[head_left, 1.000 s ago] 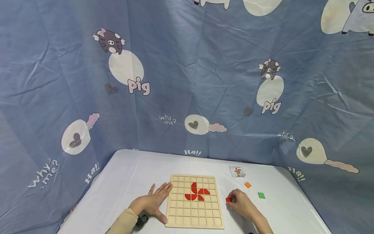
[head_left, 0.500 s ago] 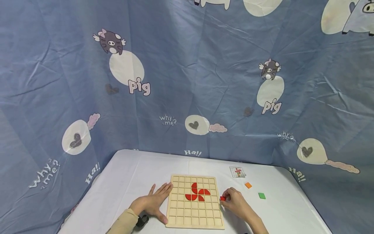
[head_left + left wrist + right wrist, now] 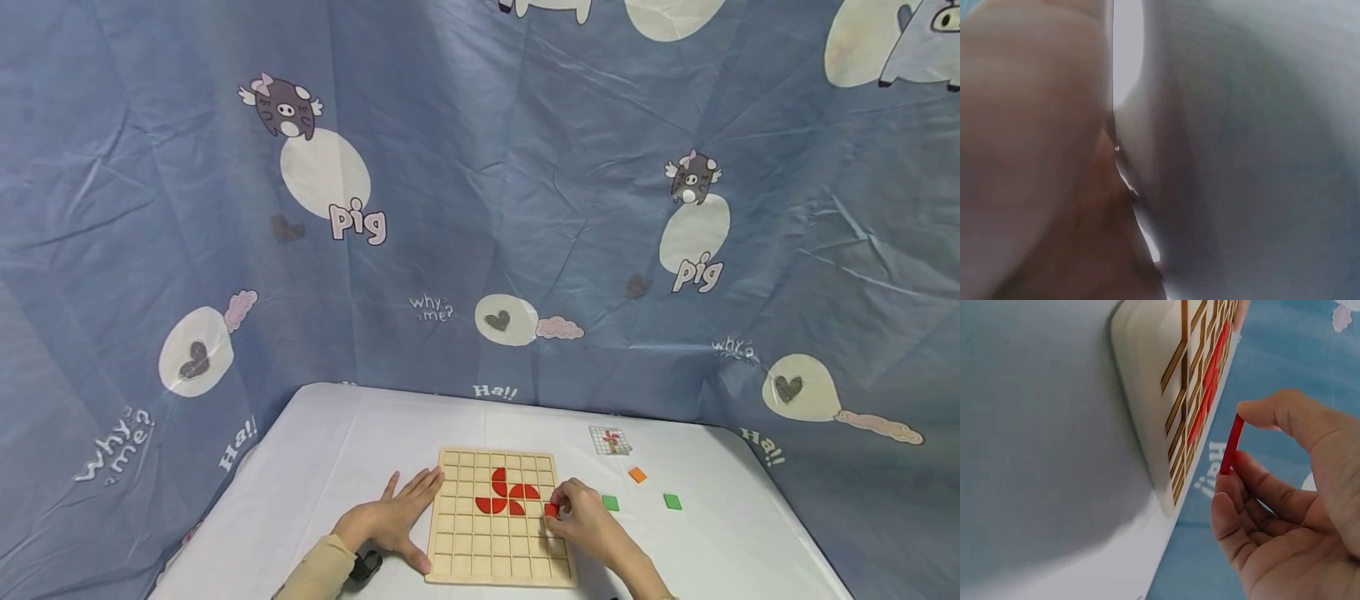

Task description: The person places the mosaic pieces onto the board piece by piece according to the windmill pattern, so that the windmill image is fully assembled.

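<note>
A wooden grid board [image 3: 480, 546] lies on the white table with several red curved tiles [image 3: 498, 487] set in its cells in a pinwheel. My left hand [image 3: 390, 517] rests along the board's left edge, fingers spread, thumb near the lower corner. Over the board's right side, my right hand [image 3: 588, 521] pinches a red tile [image 3: 552, 509] between thumb and fingers. The right wrist view shows this red tile [image 3: 1232, 444] edge-on and thin, held above the board [image 3: 1141, 381]. Skin and blurred grey fill the left wrist view.
Two green square tiles [image 3: 672, 502] and an orange tile [image 3: 637, 474] lie on the table to the right. Behind them is a pattern card [image 3: 610, 440] with a printed grid and red pinwheel. A blue printed curtain [image 3: 450, 208] hangs behind the table.
My right hand has moved left with the red tile, from beside the board to over its right columns. A green tile now shows beside that hand. The left hand stays put.
</note>
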{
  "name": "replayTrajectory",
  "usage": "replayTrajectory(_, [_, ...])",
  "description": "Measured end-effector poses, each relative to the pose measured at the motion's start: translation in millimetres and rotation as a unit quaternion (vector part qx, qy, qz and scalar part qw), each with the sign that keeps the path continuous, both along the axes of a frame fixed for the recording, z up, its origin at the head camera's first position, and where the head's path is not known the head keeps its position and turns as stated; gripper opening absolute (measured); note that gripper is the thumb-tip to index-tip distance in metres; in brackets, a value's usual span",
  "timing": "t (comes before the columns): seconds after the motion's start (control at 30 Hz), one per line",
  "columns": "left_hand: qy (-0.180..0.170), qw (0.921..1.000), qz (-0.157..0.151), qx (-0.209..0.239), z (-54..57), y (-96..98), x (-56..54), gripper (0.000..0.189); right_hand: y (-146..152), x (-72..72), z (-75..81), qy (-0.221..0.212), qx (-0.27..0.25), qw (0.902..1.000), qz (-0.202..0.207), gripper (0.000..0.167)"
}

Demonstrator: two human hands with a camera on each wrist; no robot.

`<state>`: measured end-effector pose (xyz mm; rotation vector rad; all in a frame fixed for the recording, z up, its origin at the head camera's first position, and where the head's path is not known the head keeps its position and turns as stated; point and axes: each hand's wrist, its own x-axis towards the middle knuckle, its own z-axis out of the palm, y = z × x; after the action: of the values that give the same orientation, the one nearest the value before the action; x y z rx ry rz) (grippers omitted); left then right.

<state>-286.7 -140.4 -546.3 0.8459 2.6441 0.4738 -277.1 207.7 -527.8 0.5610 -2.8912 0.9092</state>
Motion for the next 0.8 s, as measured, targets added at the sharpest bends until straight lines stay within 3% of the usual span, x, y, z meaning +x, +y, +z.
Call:
replayTrajectory(0.27, [-0.002,1.0,0.004,0.002,0.2,0.4,0.0,0.135,-15,0.2,-5.8,0.023,-0.005,0.999,0.038,0.02])
replayTrajectory(0.53, [0.001,1.0,-0.001,0.0,0.6,-0.3,-0.4,0.135,-30,1.0,-7.6,0.001,-0.01,0.9978,0.066,0.018])
replayTrajectory(0.8, [0.005,1.0,-0.007,-0.001,-0.8,-1.4,-1.3,0.133,-40,1.0,-11.4,-0.016,0.004,0.9975,0.069,0.019])
